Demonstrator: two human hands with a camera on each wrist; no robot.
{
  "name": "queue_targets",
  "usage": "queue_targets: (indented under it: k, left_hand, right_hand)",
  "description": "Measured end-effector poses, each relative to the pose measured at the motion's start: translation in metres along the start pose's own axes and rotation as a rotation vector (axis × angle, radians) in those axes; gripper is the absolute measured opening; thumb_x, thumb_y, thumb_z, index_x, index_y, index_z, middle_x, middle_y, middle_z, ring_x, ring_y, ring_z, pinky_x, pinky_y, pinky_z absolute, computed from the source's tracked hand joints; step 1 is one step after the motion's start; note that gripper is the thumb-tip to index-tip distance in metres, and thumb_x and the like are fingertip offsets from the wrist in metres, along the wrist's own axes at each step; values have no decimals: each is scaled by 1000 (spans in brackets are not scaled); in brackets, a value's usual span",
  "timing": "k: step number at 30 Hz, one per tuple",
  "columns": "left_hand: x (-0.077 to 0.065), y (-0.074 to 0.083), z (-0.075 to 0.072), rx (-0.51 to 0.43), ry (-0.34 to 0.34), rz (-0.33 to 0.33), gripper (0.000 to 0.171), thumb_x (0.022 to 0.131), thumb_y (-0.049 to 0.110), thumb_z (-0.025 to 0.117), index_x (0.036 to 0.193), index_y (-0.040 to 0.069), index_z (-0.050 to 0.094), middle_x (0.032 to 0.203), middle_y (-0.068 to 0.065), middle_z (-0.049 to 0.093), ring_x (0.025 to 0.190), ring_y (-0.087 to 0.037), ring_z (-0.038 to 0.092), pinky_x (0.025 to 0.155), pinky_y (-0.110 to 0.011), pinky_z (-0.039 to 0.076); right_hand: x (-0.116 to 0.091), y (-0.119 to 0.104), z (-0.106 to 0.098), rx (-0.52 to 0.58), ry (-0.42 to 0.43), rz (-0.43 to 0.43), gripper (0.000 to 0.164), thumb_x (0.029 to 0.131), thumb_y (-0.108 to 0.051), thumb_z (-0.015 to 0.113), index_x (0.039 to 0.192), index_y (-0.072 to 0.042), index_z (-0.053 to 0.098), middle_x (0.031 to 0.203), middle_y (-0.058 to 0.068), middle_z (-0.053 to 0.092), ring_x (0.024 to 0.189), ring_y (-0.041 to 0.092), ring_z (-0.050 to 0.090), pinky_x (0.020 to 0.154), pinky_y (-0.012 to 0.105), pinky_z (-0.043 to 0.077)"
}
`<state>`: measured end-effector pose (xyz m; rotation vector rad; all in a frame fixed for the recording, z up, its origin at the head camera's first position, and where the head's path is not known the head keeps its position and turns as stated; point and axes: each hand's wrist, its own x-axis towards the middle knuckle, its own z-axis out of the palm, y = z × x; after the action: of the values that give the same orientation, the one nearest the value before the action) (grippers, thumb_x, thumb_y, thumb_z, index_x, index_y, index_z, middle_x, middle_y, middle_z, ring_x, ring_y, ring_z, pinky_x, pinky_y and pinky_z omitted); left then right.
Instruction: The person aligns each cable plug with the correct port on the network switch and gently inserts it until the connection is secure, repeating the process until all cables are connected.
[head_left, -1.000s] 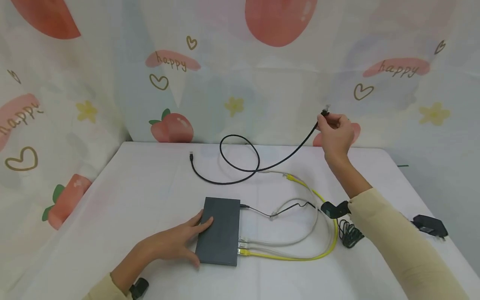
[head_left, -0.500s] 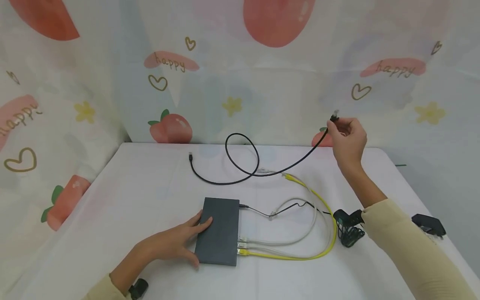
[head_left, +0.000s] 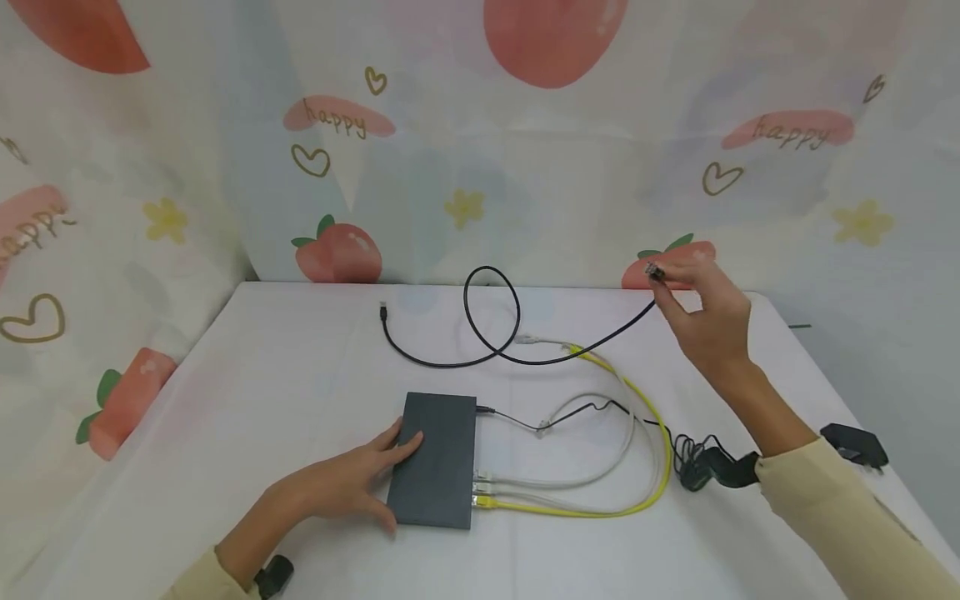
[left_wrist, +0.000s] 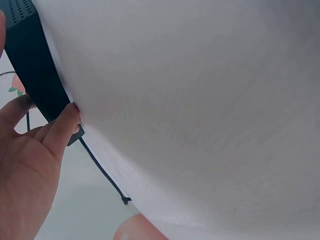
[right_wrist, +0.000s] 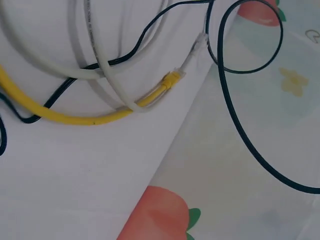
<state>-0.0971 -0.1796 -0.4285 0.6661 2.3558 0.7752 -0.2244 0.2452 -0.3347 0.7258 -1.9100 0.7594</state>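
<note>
My left hand [head_left: 341,483] rests on the left side of a flat dark grey box [head_left: 441,467], perhaps a network switch, its fingers spread over the edge. In the left wrist view, fingers touch the box [left_wrist: 37,65] along its side. Up at the back right, my right hand [head_left: 712,325] pinches one plug of a black Ethernet cable [head_left: 551,362] between thumb and fingertips. The cable loops once; its other plug [head_left: 383,312] lies at the back left. Its middle also shows in the right wrist view as a black curve [right_wrist: 240,125], but the hand is out of that frame.
A yellow cable [head_left: 585,514] and white cables [head_left: 577,484] run from the box's right side. A thin black power lead [head_left: 525,423] leads toward a bundled coil [head_left: 693,467]. A black power adapter [head_left: 855,445] sits near the table's right edge. Behind hangs a patterned cloth [head_left: 555,183].
My right hand has moved right and down with the plug, which now points toward the camera more. The cable loop has narrowed and shifted right. My left hand stays on the box.
</note>
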Motion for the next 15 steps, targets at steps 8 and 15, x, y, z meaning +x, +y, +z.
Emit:
queue_targets:
  k: [8, 15]
  left_hand:
    - [0, 2, 0, -1, -1, -15, 109, 65, 50, 78, 151, 18, 20, 154, -20, 1, 138, -36, 15, 103, -50, 30]
    - [1, 2, 1, -11, 0, -18, 109, 65, 50, 78, 151, 17, 20, 155, -20, -1, 139, -35, 13, 104, -50, 29]
  right_hand:
    - [-9, -25, -10, 55, -136, -358, 32, 96, -23, 56, 90, 6, 68, 87, 16, 65, 75, 29, 62, 89, 11, 39]
    - [-16, -46, -13, 97, -316, -481, 37, 100, -23, 49, 91, 6, 70, 85, 11, 65, 73, 21, 62, 72, 20, 50]
